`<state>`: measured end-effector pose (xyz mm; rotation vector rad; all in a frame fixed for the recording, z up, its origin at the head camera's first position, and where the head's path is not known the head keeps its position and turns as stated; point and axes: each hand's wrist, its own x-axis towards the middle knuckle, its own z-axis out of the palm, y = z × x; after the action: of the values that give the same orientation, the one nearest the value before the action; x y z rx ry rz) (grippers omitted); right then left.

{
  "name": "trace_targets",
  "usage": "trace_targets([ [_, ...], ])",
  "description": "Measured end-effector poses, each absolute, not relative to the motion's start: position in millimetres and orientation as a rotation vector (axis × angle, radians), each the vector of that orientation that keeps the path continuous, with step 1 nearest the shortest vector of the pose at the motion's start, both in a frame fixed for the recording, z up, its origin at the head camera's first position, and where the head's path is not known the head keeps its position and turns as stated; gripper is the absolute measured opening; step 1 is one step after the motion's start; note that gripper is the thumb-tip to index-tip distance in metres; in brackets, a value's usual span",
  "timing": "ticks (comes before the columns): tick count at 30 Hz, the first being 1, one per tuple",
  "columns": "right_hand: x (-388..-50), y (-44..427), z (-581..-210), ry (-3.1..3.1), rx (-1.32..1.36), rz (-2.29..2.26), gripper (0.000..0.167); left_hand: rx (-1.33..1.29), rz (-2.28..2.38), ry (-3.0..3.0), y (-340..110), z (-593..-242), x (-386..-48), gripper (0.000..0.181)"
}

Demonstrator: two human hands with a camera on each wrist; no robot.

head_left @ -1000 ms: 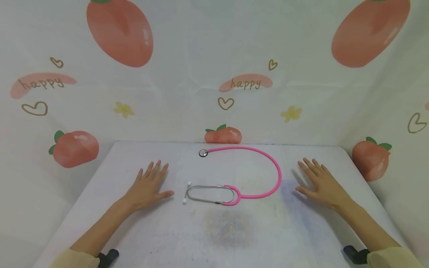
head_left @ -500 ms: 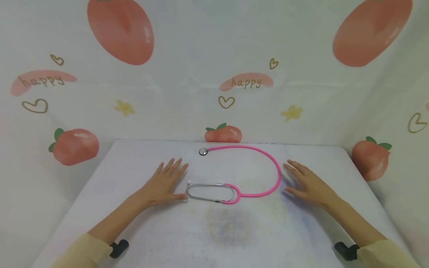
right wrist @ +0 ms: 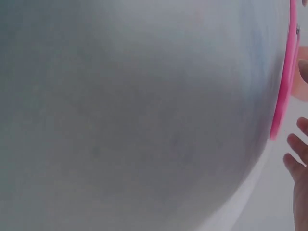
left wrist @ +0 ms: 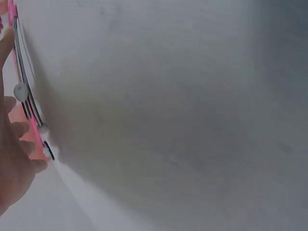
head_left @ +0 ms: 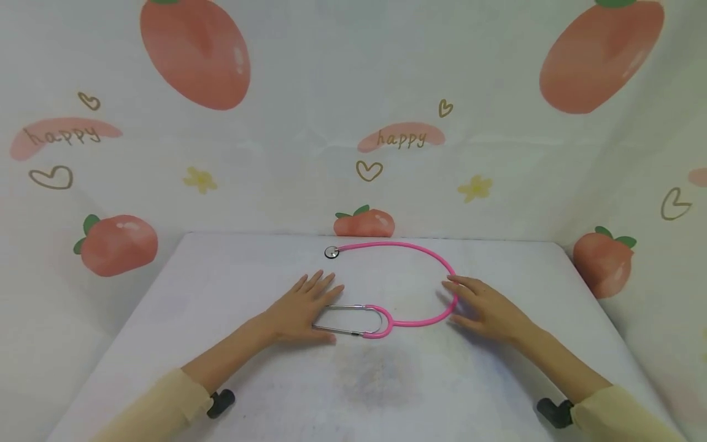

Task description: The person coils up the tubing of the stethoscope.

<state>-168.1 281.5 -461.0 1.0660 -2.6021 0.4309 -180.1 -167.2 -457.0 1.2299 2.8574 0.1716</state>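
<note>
A pink stethoscope (head_left: pixel 420 323) lies in a curve on the white table in the head view. Its round chest piece (head_left: pixel 331 252) is at the back, and its metal ear tubes (head_left: pixel 341 331) point left. My left hand (head_left: pixel 294 314) spreads over the ear-tip end, hiding it, thumb on the near side. In the left wrist view an ear tip (left wrist: pixel 20 92) shows beside that hand. My right hand (head_left: pixel 488 312) reaches over the right bend of the tubing (right wrist: pixel 286 82), fingers apart and loosely bent. Neither hand grips anything; whether they touch the stethoscope is unclear.
The white tabletop (head_left: pixel 375 405) carries faint stains. Behind and beside it hangs a cloth backdrop (head_left: pixel 298 135) printed with peaches, hearts and words. Dark wrist-worn devices (head_left: pixel 222 403) sit near both sleeve cuffs (head_left: pixel 613 411).
Both hands have moved inward: the left one rightward over the ear tubes, the right one leftward over the tubing bend. The stethoscope stays where it was on the table.
</note>
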Motion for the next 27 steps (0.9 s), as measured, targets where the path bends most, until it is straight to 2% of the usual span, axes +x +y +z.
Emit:
trace_targets([
  [8,-169,274,-464,-2.597,1.120,0.442,0.066,1.271,0.152,2.817,-154,-461,-185,0.096],
  [18,-174,271,-466,-2.531,1.206,0.473,0.040,1.291,0.134,2.824,-148,-461,-185,0.086],
  [27,-179,271,-473,-2.450,1.252,0.538,0.037,1.276,0.271,2.829,-151,-470,-184,0.078],
])
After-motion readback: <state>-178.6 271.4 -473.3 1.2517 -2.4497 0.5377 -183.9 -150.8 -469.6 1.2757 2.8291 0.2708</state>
